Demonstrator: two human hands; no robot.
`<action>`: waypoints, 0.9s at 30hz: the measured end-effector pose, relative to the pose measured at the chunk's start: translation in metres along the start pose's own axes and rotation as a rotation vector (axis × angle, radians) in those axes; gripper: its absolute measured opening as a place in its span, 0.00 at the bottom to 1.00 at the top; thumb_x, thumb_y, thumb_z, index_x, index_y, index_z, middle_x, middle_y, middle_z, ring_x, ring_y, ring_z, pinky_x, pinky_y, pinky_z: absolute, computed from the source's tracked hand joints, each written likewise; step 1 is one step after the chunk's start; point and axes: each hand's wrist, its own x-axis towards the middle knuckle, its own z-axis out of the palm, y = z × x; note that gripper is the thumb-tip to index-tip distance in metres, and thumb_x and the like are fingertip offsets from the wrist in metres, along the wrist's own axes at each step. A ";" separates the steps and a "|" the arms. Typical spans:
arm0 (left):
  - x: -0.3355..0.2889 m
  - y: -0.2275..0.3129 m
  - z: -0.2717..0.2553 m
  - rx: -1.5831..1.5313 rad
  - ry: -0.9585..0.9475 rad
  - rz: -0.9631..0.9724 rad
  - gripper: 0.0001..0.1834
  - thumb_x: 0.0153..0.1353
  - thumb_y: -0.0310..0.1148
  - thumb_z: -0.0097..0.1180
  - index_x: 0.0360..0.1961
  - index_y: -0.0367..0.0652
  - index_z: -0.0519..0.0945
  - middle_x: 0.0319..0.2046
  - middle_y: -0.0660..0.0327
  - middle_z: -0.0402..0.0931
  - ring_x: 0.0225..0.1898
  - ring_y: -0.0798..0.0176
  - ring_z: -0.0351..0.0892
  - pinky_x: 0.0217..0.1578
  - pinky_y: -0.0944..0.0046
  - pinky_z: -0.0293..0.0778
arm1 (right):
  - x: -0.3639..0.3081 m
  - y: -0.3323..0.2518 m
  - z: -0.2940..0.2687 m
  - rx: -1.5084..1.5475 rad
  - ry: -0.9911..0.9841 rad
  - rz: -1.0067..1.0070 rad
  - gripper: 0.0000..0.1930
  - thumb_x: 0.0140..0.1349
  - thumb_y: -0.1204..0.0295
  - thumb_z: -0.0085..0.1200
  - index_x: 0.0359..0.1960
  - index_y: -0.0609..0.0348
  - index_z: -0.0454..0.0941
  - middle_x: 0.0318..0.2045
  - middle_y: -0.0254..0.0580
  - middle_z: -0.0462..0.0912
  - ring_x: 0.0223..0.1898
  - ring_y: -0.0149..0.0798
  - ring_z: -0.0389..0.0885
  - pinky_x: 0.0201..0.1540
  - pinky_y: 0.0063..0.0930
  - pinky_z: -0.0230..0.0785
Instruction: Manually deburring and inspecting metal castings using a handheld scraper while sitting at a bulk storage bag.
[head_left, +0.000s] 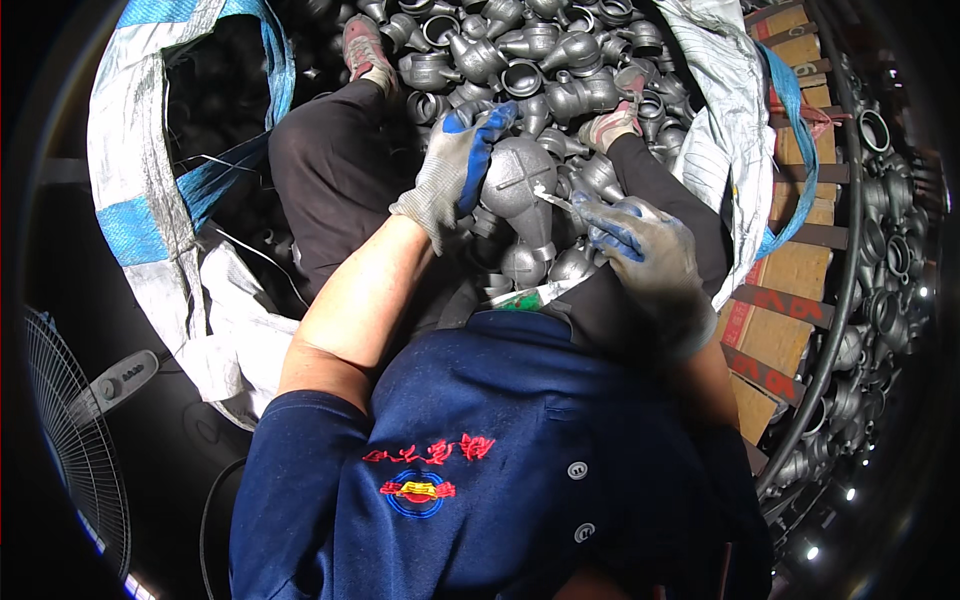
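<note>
My left hand (pixel 458 170), in a grey knit glove with blue coated fingers, grips the left side of a grey cast metal fitting (pixel 512 178). The casting has a round, bulging body with a dark straight line across it and a narrower neck toward me. From the right, my right hand (pixel 640 240), gloved alike, is closed on a thin, pale, pointed tool (pixel 556 202). Its tip is at the casting's right side; whether it touches cannot be told, nor can its exact kind. Many similar castings (pixel 520 78) lie heaped beneath and beyond my hands.
A white woven bulk bag (pixel 140 120) with blue straps surrounds the heap, its other side (pixel 735 130) at right. Beyond stand wooden slats in a metal-framed crate (pixel 795 260), with more castings (pixel 880 260) further right. A fan (pixel 75 430) is at lower left. My legs straddle the pile.
</note>
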 end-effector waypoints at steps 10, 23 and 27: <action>0.003 -0.007 -0.011 0.467 -0.154 0.202 0.16 0.61 0.32 0.54 0.48 0.37 0.75 0.44 0.51 0.75 0.42 0.58 0.78 0.44 0.61 0.76 | 0.002 0.008 -0.002 0.043 -0.018 -0.038 0.15 0.51 0.76 0.58 0.42 0.54 0.81 0.37 0.47 0.82 0.36 0.49 0.81 0.38 0.34 0.74; 0.002 -0.010 -0.012 0.754 -0.230 0.340 0.19 0.59 0.30 0.54 0.52 0.37 0.73 0.48 0.50 0.74 0.45 0.56 0.78 0.46 0.62 0.75 | 0.000 0.021 -0.001 0.187 -0.077 -0.052 0.15 0.53 0.73 0.57 0.45 0.53 0.81 0.41 0.45 0.83 0.42 0.47 0.82 0.44 0.34 0.74; -0.003 0.002 -0.001 0.041 -0.139 -0.034 0.15 0.62 0.33 0.53 0.47 0.35 0.75 0.40 0.56 0.78 0.37 0.64 0.79 0.38 0.65 0.77 | -0.003 0.020 0.002 0.514 -0.085 0.166 0.15 0.52 0.74 0.58 0.44 0.54 0.80 0.41 0.44 0.83 0.42 0.45 0.82 0.44 0.33 0.74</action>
